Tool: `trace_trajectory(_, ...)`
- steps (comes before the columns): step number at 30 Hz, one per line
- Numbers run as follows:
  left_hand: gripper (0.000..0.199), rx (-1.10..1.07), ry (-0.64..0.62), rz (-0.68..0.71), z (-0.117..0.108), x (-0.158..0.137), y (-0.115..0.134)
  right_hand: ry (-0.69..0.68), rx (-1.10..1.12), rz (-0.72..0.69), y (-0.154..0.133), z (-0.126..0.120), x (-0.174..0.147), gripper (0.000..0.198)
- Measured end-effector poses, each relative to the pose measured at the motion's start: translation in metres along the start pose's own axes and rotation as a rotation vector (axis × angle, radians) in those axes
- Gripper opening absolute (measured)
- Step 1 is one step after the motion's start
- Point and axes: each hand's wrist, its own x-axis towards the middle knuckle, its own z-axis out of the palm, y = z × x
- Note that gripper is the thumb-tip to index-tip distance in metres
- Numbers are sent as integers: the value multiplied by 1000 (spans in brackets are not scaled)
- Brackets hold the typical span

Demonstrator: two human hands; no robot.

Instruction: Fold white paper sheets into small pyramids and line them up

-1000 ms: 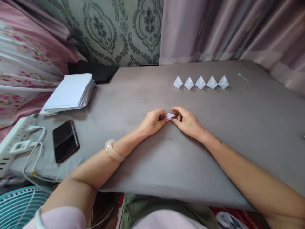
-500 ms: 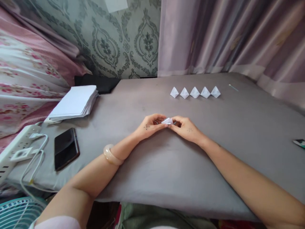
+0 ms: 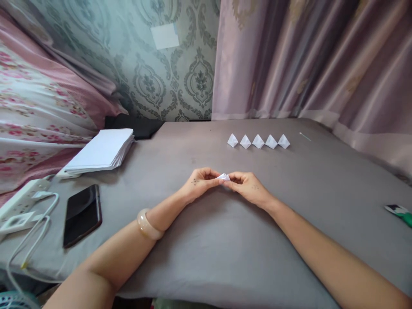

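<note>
A small piece of folded white paper (image 3: 224,177) is pinched between my two hands over the middle of the table. My left hand (image 3: 201,183) is closed on its left side, thumb in front and fingers behind; a pale bangle (image 3: 148,225) circles that wrist. From the right, my right hand (image 3: 249,186) grips the paper's other side, its thumb close to the left thumb. The fingers cover much of the fold. Beyond the hands, several white folded-paper diamonds (image 3: 258,141) stand in a row.
A thick stack of white paper (image 3: 101,148) lies at the left, near a black cloth-like item (image 3: 135,127). A phone (image 3: 83,216) and a white power strip (image 3: 24,199) with cables are nearer. A cotton swab (image 3: 305,136) and a green packet (image 3: 399,211) lie to the right.
The camera view has tilted up, so the table sits lower in the picture. Both hands still hold the folded paper, and less of it shows between the fingers.
</note>
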Motion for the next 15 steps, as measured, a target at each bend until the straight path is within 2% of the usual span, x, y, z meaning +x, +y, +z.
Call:
trace_trajectory(5,36,-2,38,13,4,-4,2,3,-66,-9,-4,3,-3,35)
trace_trajectory(9,35,4,54,-31,4,-2,4,77,-189,-60,-3,4,-1,29)
trace_trajectory(15,40,130,-71,-46,-4,6,-2,82,-165,26,2,-3,6,28)
